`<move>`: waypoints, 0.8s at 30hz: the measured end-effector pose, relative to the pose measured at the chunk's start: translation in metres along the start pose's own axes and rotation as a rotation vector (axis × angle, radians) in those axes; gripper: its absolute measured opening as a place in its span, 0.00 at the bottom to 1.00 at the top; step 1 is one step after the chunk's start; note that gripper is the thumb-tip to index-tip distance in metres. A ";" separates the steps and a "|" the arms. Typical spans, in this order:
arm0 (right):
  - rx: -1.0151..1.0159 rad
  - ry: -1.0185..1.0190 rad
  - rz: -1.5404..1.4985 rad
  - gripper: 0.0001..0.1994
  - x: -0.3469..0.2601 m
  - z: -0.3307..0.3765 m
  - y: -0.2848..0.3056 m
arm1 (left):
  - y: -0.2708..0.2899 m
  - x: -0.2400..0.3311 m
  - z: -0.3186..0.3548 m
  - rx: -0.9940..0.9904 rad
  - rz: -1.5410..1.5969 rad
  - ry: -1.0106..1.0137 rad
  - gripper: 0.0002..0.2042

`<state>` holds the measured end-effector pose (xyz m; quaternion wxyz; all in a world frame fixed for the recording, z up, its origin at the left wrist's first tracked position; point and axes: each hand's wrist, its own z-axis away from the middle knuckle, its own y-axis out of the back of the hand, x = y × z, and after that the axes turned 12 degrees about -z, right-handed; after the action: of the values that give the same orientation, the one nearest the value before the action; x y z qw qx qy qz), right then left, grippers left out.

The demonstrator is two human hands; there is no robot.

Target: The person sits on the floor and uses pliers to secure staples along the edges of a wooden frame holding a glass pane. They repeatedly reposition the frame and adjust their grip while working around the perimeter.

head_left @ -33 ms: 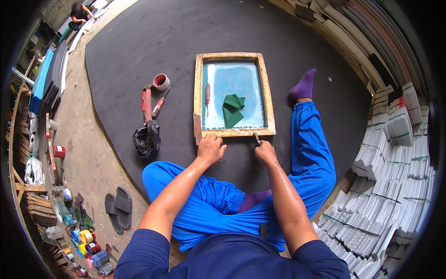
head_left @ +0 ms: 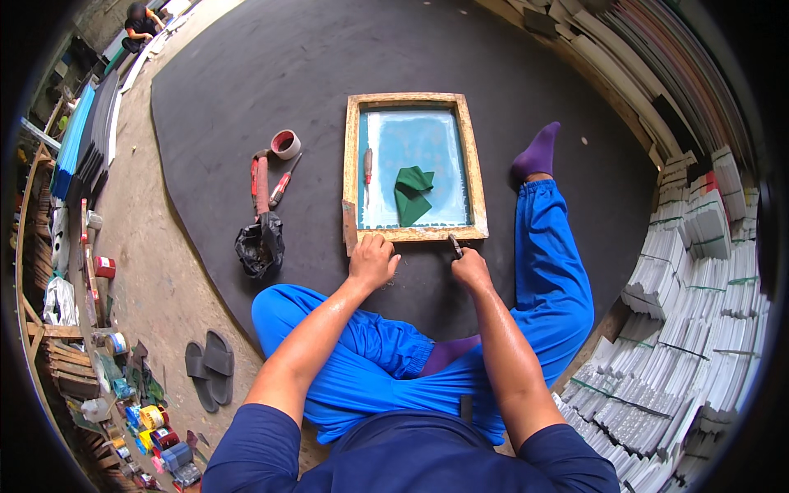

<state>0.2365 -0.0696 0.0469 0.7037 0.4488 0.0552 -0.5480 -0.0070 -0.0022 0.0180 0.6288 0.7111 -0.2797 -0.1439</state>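
Head view: the left hand (head_left: 374, 261), its grip impossible to tell, meets the near edge of a wooden frame (head_left: 415, 235) lying on the black mat (head_left: 271, 74), beside a dark tool (head_left: 454, 244) clasped in the right hand (head_left: 469, 269).

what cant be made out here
All in the head view:
Grip of the dark tool: covered by the right hand.
Inside of the black plastic bag: hidden by its folds.
Part of the framed panel: covered by the green cloth.
Details of the far person: too small.

Soft, even light; edges curved, blackened.
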 end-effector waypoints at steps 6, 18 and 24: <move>0.037 0.023 0.131 0.15 0.001 0.010 -0.007 | -0.004 -0.002 -0.001 0.087 -0.046 -0.013 0.15; -0.357 -0.131 -0.680 0.08 0.030 -0.023 -0.008 | -0.008 -0.009 -0.001 0.051 0.021 0.005 0.18; -0.404 -0.121 -0.796 0.07 0.037 -0.025 -0.010 | -0.005 -0.007 -0.006 0.010 0.050 0.042 0.18</move>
<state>0.2533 -0.0792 0.0057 0.5136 0.2135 0.2880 -0.7795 -0.0083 0.0067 0.0127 0.6343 0.7099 -0.2848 -0.1120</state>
